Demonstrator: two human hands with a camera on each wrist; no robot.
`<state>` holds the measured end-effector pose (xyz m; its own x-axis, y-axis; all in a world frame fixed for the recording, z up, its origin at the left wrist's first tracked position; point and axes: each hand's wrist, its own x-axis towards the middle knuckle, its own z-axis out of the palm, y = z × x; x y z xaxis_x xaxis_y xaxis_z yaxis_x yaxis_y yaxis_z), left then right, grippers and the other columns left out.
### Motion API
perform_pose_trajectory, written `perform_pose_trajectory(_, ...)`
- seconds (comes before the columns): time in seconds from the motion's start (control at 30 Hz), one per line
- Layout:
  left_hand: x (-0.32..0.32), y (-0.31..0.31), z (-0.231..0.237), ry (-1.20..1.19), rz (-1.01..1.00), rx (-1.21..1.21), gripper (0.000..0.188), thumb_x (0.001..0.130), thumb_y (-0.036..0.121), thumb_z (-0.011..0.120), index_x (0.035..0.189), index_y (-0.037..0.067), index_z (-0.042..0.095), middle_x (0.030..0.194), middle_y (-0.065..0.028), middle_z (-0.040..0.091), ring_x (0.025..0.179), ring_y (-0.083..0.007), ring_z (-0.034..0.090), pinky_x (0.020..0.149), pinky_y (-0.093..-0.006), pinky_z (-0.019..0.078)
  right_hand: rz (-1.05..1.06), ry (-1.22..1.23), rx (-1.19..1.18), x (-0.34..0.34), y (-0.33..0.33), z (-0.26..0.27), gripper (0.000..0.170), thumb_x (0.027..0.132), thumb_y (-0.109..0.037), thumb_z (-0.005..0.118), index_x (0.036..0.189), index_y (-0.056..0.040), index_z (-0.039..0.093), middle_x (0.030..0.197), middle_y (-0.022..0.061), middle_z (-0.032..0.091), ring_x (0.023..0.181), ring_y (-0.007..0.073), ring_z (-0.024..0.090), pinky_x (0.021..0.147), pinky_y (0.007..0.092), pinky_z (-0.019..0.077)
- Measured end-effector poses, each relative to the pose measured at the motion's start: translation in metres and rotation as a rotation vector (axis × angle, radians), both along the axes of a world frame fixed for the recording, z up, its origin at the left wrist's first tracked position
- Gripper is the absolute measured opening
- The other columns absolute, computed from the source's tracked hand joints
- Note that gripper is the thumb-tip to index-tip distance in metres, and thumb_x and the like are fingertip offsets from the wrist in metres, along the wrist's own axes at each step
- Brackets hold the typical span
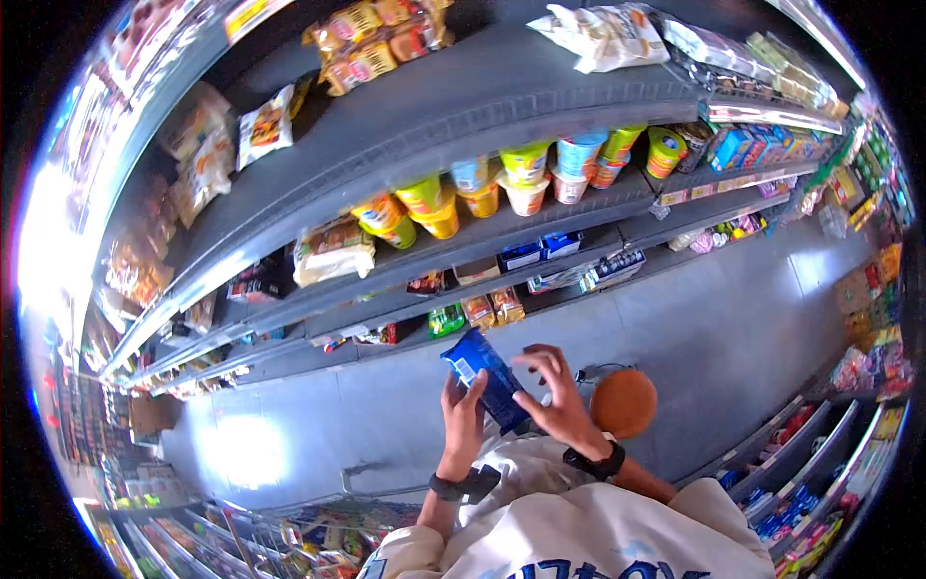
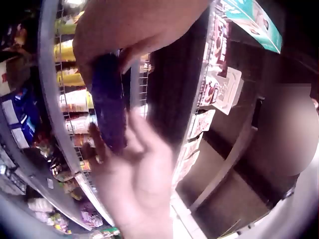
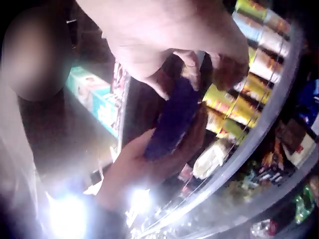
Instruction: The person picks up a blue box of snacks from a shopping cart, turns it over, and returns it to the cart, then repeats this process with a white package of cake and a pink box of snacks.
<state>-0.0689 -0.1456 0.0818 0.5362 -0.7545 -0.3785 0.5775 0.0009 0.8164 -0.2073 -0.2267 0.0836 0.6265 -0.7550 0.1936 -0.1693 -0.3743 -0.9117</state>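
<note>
Blue glossy packet (image 1: 494, 386) is up in front of the torso, over the smooth grey floor (image 1: 338, 420). Left hand (image 1: 464, 415): closed round one side of it, thumb on the face by a pale printed label. Right hand (image 1: 559, 400): open, fingers spread and loosely bent, at the packet's near end. Can't tell how firm any touch is there; the right wrist view is too blurred.

Packet print: unreadable. Both wrist views show it only as a dark blue slab, partly hidden by fingers. Far ends of the shelves smear out at the fisheye edge, and glare wipes out the far left. Blurred oval (image 2: 290, 130) masks part of each wrist view.

Black wristbands (image 1: 595, 461) on both wrists. White top (image 1: 588, 531), creased cloth, blue lettering cut off at the bottom. Round tan disc (image 1: 624, 403) beside the right hand, low down, matte, dark wire next to it; its support isn't visible. Dark metal shelf (image 1: 434, 111) carries crinkly plastic bags; tapered tubs (image 1: 526, 179) sit stacked one level down.
</note>
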Motion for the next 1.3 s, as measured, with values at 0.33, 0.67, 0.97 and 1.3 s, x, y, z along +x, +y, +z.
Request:
perform_pose_trajectory(0.33,0.006,-0.096,-0.033,0.042,-0.282,-0.077,0.04,0.087,0.009,0.056,0.123,0.002,0.041,0.11,-0.0089,0.056,0.1,-0.0181,0.055,0.09,-0.0313,0.042,0.036,0.068,0.17,0.01,-0.051,-0.057,0.056,0.09,-0.014,0.052,0.139,-0.0035,0.026,0.133,0.0185,0.04,0.113,0.0313,0.048,0.091,0.0356,0.0401)
perform_pose_trajectory(0.67,0.066,-0.16,-0.068,0.079,-0.335,-0.078,0.027,0.086,0.008,0.06,0.111,0.002,0.053,0.104,-0.0073,0.062,0.093,-0.0143,0.059,0.081,-0.0269,0.0456,0.154,-0.036,0.754,0.039,-0.142,-0.083,0.058,0.085,-0.009,0.06,0.135,-0.0068,0.03,0.109,0.0126,0.057,0.092,0.0193,0.058,0.076,0.0297,0.0477)
perform_pose_trajectory(0.97,0.125,-0.126,-0.09,0.06,-0.507,-0.111,0.04,0.092,0.027,0.047,0.124,0.002,0.049,0.117,-0.0117,0.057,0.111,-0.02,0.054,0.094,-0.0331,0.0399,0.02,0.256,0.942,-0.019,-0.241,-0.211,0.023,0.087,-0.026,0.055,0.094,-0.0048,0.057,0.087,0.0088,0.059,0.064,0.0151,0.056,0.049,0.027,0.0438)
perform_pose_trajectory(1.3,0.102,0.034,-0.156,-0.022,-0.034,0.042,0.033,0.091,0.024,0.048,0.116,0.003,0.052,0.113,-0.0131,0.059,0.11,-0.0262,0.054,0.098,-0.0421,0.0398,-0.202,0.158,0.313,0.004,-0.401,-0.436,0.036,0.089,-0.041,0.051,0.086,-0.0053,0.058,0.085,0.0066,0.058,0.074,0.0194,0.051,0.063,0.0351,0.0434)
